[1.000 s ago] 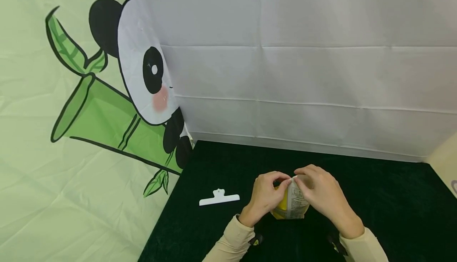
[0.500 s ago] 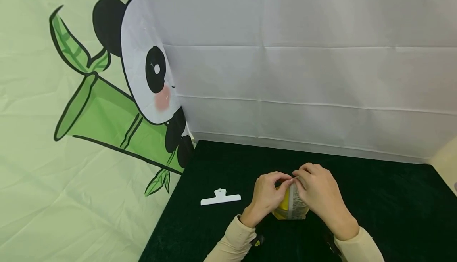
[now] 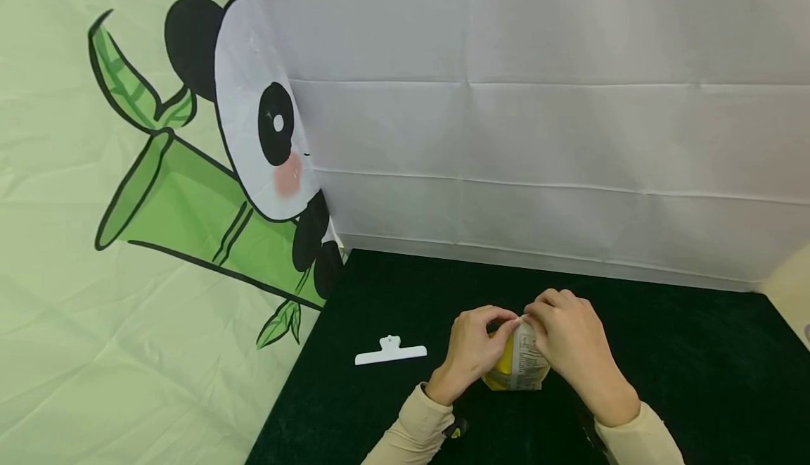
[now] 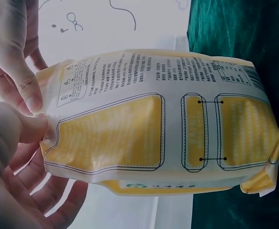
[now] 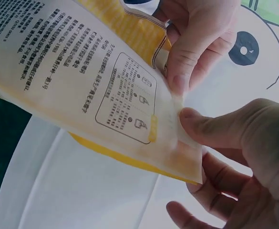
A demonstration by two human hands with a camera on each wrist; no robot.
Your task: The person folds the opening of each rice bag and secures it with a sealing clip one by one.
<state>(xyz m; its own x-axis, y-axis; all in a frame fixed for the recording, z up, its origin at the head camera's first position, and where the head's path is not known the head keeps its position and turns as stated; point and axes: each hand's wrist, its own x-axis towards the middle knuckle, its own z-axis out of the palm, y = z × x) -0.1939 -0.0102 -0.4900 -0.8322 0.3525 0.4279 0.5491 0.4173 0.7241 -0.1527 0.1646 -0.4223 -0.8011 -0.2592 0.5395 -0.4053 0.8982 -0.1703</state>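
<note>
A yellow and white printed packet (image 3: 526, 363) stands upright on the dark table, its top edge between both hands. My left hand (image 3: 470, 344) pinches that edge with thumb and forefinger. Close beside it, my right hand (image 3: 572, 338) pinches the same edge. In the left wrist view the packet (image 4: 110, 138) shows yellow panels and black print, its bulk full and rounded. In the right wrist view its flat top (image 5: 172, 129) runs between the two thumbs, which nearly meet. Off to the left lies a wide white bag clip (image 3: 390, 352), untouched.
Dark green cloth covers the table (image 3: 683, 366). A pale grey fabric backdrop (image 3: 544, 134) rises behind its far edge. On the left hangs a light green cloth (image 3: 50, 296) printed with a panda and bamboo.
My right hand's fingers have shifted along the packet's top edge, moving in towards the left hand and then slightly back. My left hand keeps its pinch. The clip stays put.
</note>
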